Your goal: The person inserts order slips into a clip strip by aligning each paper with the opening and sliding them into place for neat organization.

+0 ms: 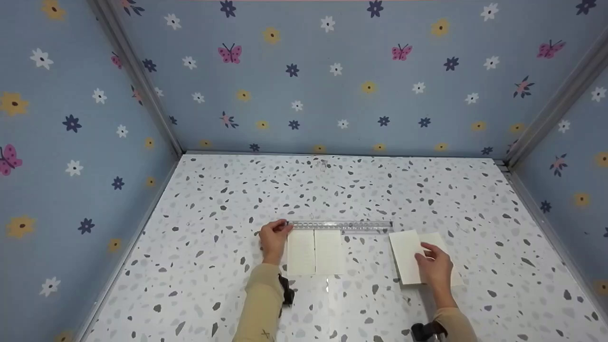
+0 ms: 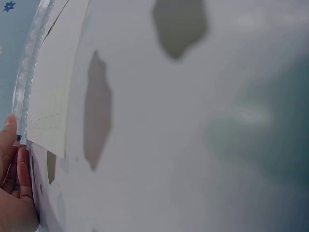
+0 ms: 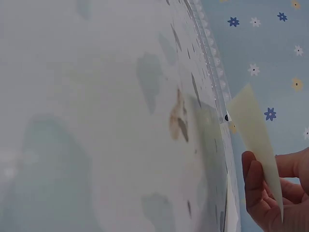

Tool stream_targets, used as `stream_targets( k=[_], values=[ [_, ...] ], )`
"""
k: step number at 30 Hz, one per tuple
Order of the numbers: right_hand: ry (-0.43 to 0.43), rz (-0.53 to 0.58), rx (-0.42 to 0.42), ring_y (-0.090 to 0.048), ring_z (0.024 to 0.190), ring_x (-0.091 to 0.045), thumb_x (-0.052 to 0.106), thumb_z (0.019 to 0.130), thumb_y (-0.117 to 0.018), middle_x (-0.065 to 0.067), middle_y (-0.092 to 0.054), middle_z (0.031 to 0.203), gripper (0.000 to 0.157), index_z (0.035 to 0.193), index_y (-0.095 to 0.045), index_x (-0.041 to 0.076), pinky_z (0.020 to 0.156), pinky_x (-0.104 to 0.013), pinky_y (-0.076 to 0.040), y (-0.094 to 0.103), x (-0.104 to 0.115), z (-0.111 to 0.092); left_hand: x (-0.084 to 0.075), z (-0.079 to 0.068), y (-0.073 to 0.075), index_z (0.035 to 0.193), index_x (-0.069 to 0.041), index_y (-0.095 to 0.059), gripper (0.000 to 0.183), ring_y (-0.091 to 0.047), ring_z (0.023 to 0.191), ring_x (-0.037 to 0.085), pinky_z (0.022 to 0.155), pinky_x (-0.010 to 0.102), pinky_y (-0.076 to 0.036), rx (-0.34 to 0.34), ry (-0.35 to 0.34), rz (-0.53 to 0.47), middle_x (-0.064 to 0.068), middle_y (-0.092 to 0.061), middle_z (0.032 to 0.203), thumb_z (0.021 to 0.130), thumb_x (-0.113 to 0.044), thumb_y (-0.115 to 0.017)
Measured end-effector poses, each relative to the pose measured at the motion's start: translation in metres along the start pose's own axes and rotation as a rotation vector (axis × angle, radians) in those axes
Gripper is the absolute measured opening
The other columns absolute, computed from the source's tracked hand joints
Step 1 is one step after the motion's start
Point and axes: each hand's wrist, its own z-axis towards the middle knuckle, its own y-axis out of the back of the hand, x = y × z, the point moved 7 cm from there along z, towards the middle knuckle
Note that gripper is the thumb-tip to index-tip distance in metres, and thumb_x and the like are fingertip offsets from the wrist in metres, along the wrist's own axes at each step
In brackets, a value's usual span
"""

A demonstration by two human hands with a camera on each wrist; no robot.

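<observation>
A clear plastic binding strip (image 1: 342, 225) with a row of ring-like bumps lies crosswise on the table. My left hand (image 1: 274, 241) pinches its left end between thumb and fingers; the left wrist view shows the strip (image 2: 23, 82) running away from that hand (image 2: 17, 188). Just below the strip, two cream paper sheets (image 1: 301, 252) lie side by side with their top edges against it. Off to the right, my right hand (image 1: 436, 267) pinches a cream sheet (image 1: 406, 260), raised and tilted; in the right wrist view the sheet (image 3: 258, 133) stands between thumb and fingers.
Another cream sheet (image 1: 456, 275) rests on the table partly behind the right hand. The speckled white table (image 1: 332, 190) is bounded by blue flowered panels (image 1: 313, 109) at the back and both sides.
</observation>
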Motion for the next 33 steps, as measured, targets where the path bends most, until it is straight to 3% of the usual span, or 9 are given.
stream_targets(
  k=[8, 27, 33],
  values=[
    [-0.044, 0.002, 0.017, -0.054, 0.096, -0.032, 0.007, 0.084, -0.056, -0.024, -0.054, 0.107, 0.036, 0.119, -0.051, -0.002, 0.075, -0.035, -0.044, -0.010, 0.001, 0.000, 0.001, 0.000, 0.000, 0.090, 0.002, -0.068, 0.022, -0.056, 0.070, 0.017, 0.060, 0.024, -0.044, 0.009, 0.015, -0.007, 0.009, -0.063, 0.079, 0.070, -0.006, -0.074],
    [-0.088, 0.064, 0.027, -0.052, 0.098, -0.034, 0.006, 0.083, -0.056, -0.027, -0.053, 0.108, 0.035, 0.116, -0.052, -0.005, 0.080, -0.041, -0.043, -0.031, -0.001, 0.008, 0.000, 0.000, 0.000, 0.089, 0.003, -0.068, 0.021, -0.057, 0.071, 0.017, 0.063, 0.026, -0.046, 0.017, -0.017, -0.029, 0.011, -0.064, 0.080, 0.071, -0.006, -0.074],
    [-0.140, 0.076, 0.029, -0.049, 0.104, -0.032, 0.006, 0.084, -0.056, -0.025, -0.051, 0.113, 0.035, 0.117, -0.052, -0.003, 0.082, -0.040, -0.042, -0.037, -0.004, 0.012, -0.001, 0.000, -0.001, 0.089, 0.003, -0.068, 0.022, -0.056, 0.070, 0.017, 0.061, 0.025, -0.045, 0.018, -0.013, -0.017, 0.011, -0.064, 0.079, 0.071, -0.006, -0.074]
  ],
)
